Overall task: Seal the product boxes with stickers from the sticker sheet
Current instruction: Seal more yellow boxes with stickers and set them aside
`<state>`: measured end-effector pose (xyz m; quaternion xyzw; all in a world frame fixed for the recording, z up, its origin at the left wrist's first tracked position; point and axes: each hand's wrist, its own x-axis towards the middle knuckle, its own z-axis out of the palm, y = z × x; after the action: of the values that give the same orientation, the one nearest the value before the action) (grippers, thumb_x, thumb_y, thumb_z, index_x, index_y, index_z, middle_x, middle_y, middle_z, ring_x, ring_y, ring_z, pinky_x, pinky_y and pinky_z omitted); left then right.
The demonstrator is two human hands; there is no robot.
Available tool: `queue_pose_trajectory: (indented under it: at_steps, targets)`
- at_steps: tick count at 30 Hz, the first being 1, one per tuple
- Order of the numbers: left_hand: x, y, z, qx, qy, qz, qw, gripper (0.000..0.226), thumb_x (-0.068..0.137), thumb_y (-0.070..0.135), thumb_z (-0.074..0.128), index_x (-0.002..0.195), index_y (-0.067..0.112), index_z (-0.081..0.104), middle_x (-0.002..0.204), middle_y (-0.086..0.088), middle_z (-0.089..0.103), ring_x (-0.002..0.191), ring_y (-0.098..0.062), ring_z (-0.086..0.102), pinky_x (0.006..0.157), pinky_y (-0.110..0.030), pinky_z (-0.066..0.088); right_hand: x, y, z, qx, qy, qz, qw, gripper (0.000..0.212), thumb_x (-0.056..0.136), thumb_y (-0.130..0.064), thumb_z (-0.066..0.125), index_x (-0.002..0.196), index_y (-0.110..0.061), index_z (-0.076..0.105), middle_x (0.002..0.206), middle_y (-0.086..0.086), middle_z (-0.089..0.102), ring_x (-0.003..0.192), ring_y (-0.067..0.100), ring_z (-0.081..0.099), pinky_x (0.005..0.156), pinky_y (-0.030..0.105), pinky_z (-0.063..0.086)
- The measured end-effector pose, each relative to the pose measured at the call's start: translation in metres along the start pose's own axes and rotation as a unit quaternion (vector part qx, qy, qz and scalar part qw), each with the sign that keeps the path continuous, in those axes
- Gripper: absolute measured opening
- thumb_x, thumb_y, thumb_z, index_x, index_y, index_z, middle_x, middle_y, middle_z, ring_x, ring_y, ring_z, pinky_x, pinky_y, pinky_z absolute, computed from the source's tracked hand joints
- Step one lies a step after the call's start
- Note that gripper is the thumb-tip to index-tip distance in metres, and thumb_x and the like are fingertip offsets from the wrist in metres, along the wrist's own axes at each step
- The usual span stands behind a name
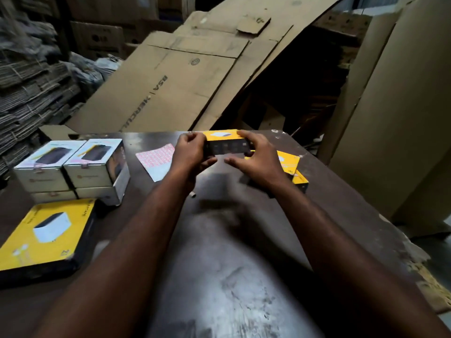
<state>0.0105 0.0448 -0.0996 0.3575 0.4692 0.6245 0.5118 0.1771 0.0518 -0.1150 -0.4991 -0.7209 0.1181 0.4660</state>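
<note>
A yellow-topped product box with black sides (225, 142) is held above the far middle of the dark table (227, 252). My left hand (189, 152) grips its left end, thumb under the box. My right hand (256, 159) grips its right end, fingers over the top edge. The sticker sheet (156, 159), pink-patterned with a bare white lower part, lies flat on the table just left of my left hand. Two more yellow boxes (291, 167) lie stacked behind my right hand, partly hidden.
Several white product boxes (73, 167) are stacked at the left, and a large flat yellow box (46, 235) lies in front of them. A small white scrap (192, 195) lies mid-table. Flattened cardboard sheets (185, 76) lean beyond the table's far edge.
</note>
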Motion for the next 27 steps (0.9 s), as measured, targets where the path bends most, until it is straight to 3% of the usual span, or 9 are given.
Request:
queue_pose_trajectory:
  at_steps: [2, 4, 9, 14, 17, 20, 24, 27]
  targets:
    - [-0.001, 0.013, -0.013, 0.01, 0.022, 0.035, 0.999, 0.011, 0.098, 0.018, 0.048, 0.105, 0.019, 0.056, 0.088, -0.006, 0.058, 0.06, -0.014, 0.058, 0.053, -0.022, 0.055, 0.006, -0.012, 0.01, 0.005, 0.003, -0.05, 0.999, 0.067, 0.065, -0.013, 0.088, 0.128, -0.014, 0.063, 0.123, 0.006, 0.061, 0.106, 0.019, 0.06, 0.083, 0.025, 0.055]
    - [0.002, 0.023, -0.026, 0.023, 0.036, 0.078, 0.996, 0.022, 0.094, 0.007, 0.045, 0.106, 0.018, 0.061, 0.079, -0.005, 0.056, 0.054, -0.011, 0.051, 0.049, -0.02, 0.051, 0.013, -0.026, 0.023, -0.012, 0.023, -0.094, 0.995, 0.057, 0.065, -0.003, 0.081, 0.119, -0.012, 0.068, 0.114, 0.007, 0.067, 0.097, 0.02, 0.063, 0.079, 0.025, 0.054]
    - [0.01, 0.031, -0.058, 0.072, 0.043, 0.114, 0.99, 0.019, 0.096, 0.008, 0.056, 0.112, 0.016, 0.064, 0.09, -0.003, 0.061, 0.064, -0.01, 0.057, 0.053, -0.019, 0.053, 0.024, -0.045, 0.048, 0.024, 0.002, -0.073, 0.997, 0.042, 0.066, -0.001, 0.081, 0.106, -0.013, 0.074, 0.098, 0.0, 0.073, 0.078, 0.012, 0.063, 0.073, 0.022, 0.052]
    - [0.015, 0.036, -0.085, 0.143, -0.03, 0.131, 0.981, 0.037, 0.093, 0.018, 0.068, 0.129, 0.015, 0.058, 0.108, 0.002, 0.066, 0.087, -0.013, 0.065, 0.062, -0.023, 0.056, 0.042, -0.056, 0.048, 0.07, -0.025, -0.04, 0.996, 0.042, 0.069, -0.012, 0.087, 0.109, -0.017, 0.075, 0.101, -0.005, 0.074, 0.091, 0.011, 0.068, 0.081, 0.026, 0.056]
    - [0.018, 0.042, -0.096, 0.265, -0.019, 0.19, 0.945, 0.041, 0.088, 0.033, 0.073, 0.127, 0.024, 0.063, 0.112, 0.007, 0.07, 0.089, -0.006, 0.065, 0.068, -0.019, 0.05, 0.05, -0.063, 0.04, 0.085, -0.056, -0.04, 0.994, 0.035, 0.076, -0.012, 0.083, 0.109, -0.02, 0.076, 0.105, -0.005, 0.074, 0.097, 0.011, 0.067, 0.083, 0.026, 0.056]
    - [0.022, 0.043, -0.101, 0.335, 0.001, 0.246, 0.91, 0.04, 0.083, 0.034, 0.078, 0.121, 0.025, 0.067, 0.109, 0.007, 0.072, 0.089, -0.005, 0.065, 0.08, -0.026, 0.053, 0.053, -0.067, 0.037, 0.098, -0.087, -0.034, 0.991, 0.028, 0.08, -0.01, 0.08, 0.105, -0.024, 0.077, 0.105, -0.001, 0.073, 0.092, 0.015, 0.067, 0.078, 0.028, 0.058]
    - [0.022, 0.045, -0.1, 0.345, 0.027, 0.254, 0.903, 0.037, 0.077, 0.029, 0.083, 0.112, 0.024, 0.071, 0.102, 0.006, 0.074, 0.089, -0.009, 0.069, 0.086, -0.032, 0.057, 0.052, -0.072, 0.041, 0.108, -0.102, -0.041, 0.988, 0.028, 0.079, -0.004, 0.078, 0.097, -0.024, 0.077, 0.094, -0.003, 0.07, 0.068, -0.005, 0.057, 0.062, 0.01, 0.046]
    - [0.019, 0.047, -0.098, 0.343, 0.047, 0.257, 0.902, 0.036, 0.076, 0.026, 0.084, 0.11, 0.023, 0.071, 0.1, 0.004, 0.074, 0.09, -0.009, 0.07, 0.085, -0.029, 0.056, 0.049, -0.075, 0.045, 0.111, -0.093, -0.064, 0.987, 0.021, 0.077, -0.01, 0.081, 0.093, -0.024, 0.077, 0.098, -0.006, 0.071, 0.09, -0.002, 0.062, 0.073, 0.006, 0.043]
